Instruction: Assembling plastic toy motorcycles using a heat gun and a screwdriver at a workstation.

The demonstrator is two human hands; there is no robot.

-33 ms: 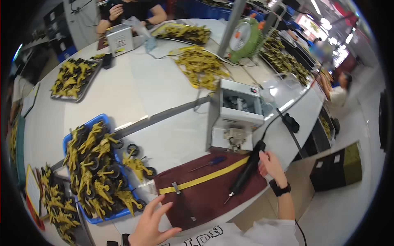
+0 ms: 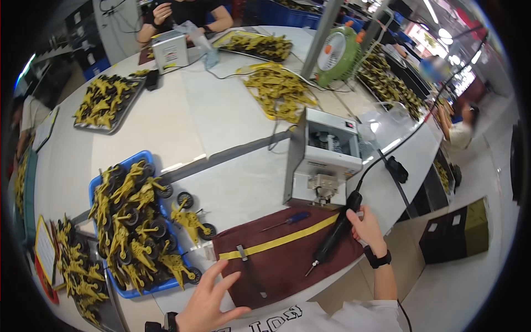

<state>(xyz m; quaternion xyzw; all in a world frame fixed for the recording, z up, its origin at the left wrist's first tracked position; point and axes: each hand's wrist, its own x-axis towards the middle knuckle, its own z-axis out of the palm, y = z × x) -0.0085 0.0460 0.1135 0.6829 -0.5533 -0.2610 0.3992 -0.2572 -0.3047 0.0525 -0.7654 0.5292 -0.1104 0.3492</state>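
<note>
An electric screwdriver (image 2: 333, 237), black with a thin bit, lies aslant on a maroon mat (image 2: 287, 260). My right hand (image 2: 366, 228) is at its upper end, thumb against the body and fingers curled beside it, partly hidden. Over the mat's lower left edge my left hand (image 2: 210, 301) hovers with fingers spread and nothing in it. Left of the mat stands a yellow toy motorcycle-like part (image 2: 189, 221) with black wheels. A blue tray (image 2: 91, 193) beside it is heaped with similar parts. A small hand screwdriver (image 2: 287, 220) with a blue handle rests on the mat.
A grey-white machine (image 2: 298, 188) with a clear-topped bin stands behind the mat. Trays of yellow parts (image 2: 108, 102) lie farther back, near a green fan (image 2: 337, 55) and a metal post. Across the table sits a person (image 2: 191, 14). A black cable runs from the electric screwdriver up right.
My right hand has come in from beside the electric screwdriver to touch its body. The whole view has shifted slightly; my left hand stays spread near the mat.
</note>
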